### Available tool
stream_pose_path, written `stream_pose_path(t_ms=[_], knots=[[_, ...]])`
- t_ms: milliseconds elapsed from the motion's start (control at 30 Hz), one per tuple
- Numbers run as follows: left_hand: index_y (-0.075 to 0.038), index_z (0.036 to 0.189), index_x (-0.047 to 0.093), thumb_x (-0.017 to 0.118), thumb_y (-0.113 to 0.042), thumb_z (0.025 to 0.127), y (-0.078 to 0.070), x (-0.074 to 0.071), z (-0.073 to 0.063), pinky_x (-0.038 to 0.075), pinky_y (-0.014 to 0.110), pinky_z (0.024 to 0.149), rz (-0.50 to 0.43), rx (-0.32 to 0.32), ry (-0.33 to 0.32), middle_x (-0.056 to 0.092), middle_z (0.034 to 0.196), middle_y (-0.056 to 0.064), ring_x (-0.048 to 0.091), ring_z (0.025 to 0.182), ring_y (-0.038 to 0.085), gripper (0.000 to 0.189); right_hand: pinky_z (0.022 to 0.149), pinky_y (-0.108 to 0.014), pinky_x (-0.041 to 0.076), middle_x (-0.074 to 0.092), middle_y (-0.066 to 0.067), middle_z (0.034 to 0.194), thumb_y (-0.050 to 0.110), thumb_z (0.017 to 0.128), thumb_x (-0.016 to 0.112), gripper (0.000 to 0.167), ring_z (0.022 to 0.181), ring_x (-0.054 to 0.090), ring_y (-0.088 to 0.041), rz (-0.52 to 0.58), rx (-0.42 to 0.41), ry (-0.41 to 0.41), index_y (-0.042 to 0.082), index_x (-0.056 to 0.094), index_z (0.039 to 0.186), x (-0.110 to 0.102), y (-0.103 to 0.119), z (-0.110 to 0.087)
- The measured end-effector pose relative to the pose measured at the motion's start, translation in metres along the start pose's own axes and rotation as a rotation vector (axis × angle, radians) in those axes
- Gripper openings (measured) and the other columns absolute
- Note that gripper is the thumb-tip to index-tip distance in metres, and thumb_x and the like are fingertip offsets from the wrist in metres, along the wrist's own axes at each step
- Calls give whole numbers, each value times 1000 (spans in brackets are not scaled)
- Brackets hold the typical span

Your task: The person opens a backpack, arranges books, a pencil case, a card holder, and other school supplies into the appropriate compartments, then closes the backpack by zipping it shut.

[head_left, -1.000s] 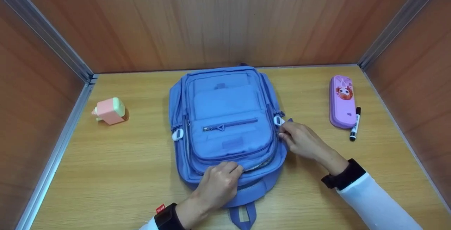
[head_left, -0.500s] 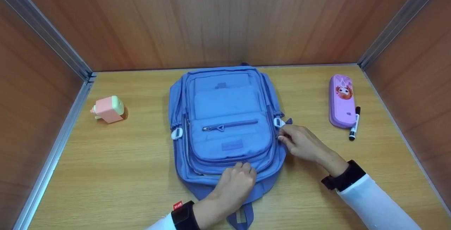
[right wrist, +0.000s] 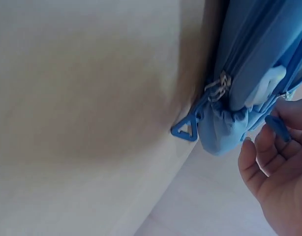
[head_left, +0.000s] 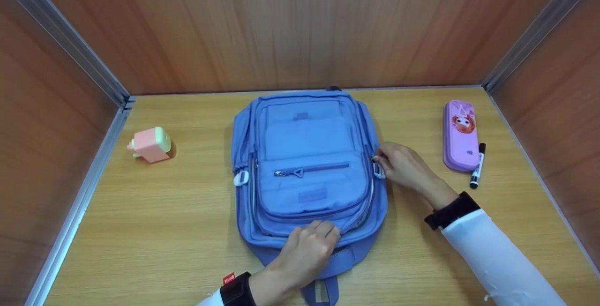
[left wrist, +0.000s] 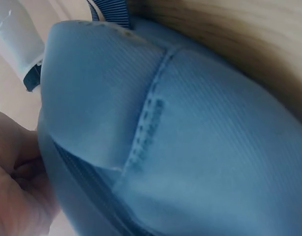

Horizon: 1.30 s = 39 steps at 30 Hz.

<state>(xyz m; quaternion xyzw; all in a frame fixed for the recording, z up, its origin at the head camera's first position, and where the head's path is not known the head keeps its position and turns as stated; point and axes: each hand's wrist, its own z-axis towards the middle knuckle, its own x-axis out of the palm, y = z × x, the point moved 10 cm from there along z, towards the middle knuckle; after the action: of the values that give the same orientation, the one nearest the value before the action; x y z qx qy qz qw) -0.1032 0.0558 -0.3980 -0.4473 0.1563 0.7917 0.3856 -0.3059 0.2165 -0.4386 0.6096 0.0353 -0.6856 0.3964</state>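
A blue backpack [head_left: 307, 142] lies on its back on the table, front pockets up and top handle toward the person. At its right side, by the white strap buckle [head_left: 378, 171], my right hand [head_left: 405, 167] pinches a blue zipper pull [right wrist: 278, 129]. Another pull, triangular [right wrist: 185, 129], dangles free below a metal slider in the right wrist view. My left hand [head_left: 307, 247] grips the fabric at the near edge of the front compartment, its fingertips hidden in the head view. Between the hands the seam [head_left: 363, 219] of that compartment gapes slightly.
A pink and pale green box-shaped object [head_left: 150, 145] sits at the left. A purple pencil case [head_left: 461, 135] lies at the right, a black-capped marker [head_left: 477, 165] against it. Wooden panels [head_left: 300, 29] close the table in at the back and both sides.
My right hand has moved up along the backpack's right side, with the zipper pull. My left hand has shifted right along the near edge of the front compartment.
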Motion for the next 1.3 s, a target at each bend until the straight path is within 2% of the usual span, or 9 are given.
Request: stream_pose_path(t_ms=[200,433,633,700,800,900,1067,1167,1300], knots=[[-5,97,73,68,6,90,2,-5,1,57,18,57,22,-29,6,66,85,2,63,73,13,13,73,-43,57,65,-12,90,6,101,66,6,82,63,-27,8,69,26,0,67,101,1,-14,15],[-6,95,73,71,5,88,2,0,-3,59,23,66,100,-55,102,59,84,2,57,77,13,13,79,-44,57,66,-13,97,11,105,63,12,89,65,-29,38,134,29,0,67,107,5,-23,21],[-2,99,75,72,7,81,18,0,-8,60,29,71,131,-184,267,61,86,4,57,80,16,20,84,-49,58,68,-14,102,12,105,63,13,94,68,-31,41,127,-31,1,68,110,0,-25,13],[-2,94,76,72,9,78,26,0,-11,58,29,67,96,-238,319,61,84,4,57,78,17,20,85,-50,58,68,-14,104,11,104,63,13,96,68,-32,39,123,-46,0,68,111,-3,-27,9],[-3,84,75,72,12,76,35,-2,-13,56,29,62,49,-281,346,60,79,3,56,74,17,17,84,-50,58,68,-16,104,10,103,65,14,95,69,-33,33,125,-57,-1,68,112,-7,-32,1],[-4,81,73,71,13,76,40,-10,-14,56,28,58,47,-278,295,61,76,4,58,71,17,17,84,-52,58,69,-18,108,13,102,67,20,97,69,-36,3,156,-64,-2,67,115,-12,-43,-6],[-2,87,72,67,18,74,46,-36,-7,61,28,61,34,-266,99,67,82,7,67,74,19,24,101,-63,48,62,-29,129,21,102,68,41,119,59,-48,-99,285,-101,-6,60,131,-32,-76,-22],[0,92,74,70,17,79,52,-53,-1,62,28,64,-14,-272,-27,71,87,8,71,77,20,22,112,-69,34,45,-37,148,29,103,65,62,136,43,-55,-168,404,-89,-10,45,147,-44,-101,-33],[1,94,75,77,10,84,60,-74,10,61,24,62,-33,-270,-166,73,88,9,72,73,19,15,117,-75,19,18,-45,159,45,104,58,88,145,20,-63,-231,563,-22,-12,20,159,-53,-135,-49]])
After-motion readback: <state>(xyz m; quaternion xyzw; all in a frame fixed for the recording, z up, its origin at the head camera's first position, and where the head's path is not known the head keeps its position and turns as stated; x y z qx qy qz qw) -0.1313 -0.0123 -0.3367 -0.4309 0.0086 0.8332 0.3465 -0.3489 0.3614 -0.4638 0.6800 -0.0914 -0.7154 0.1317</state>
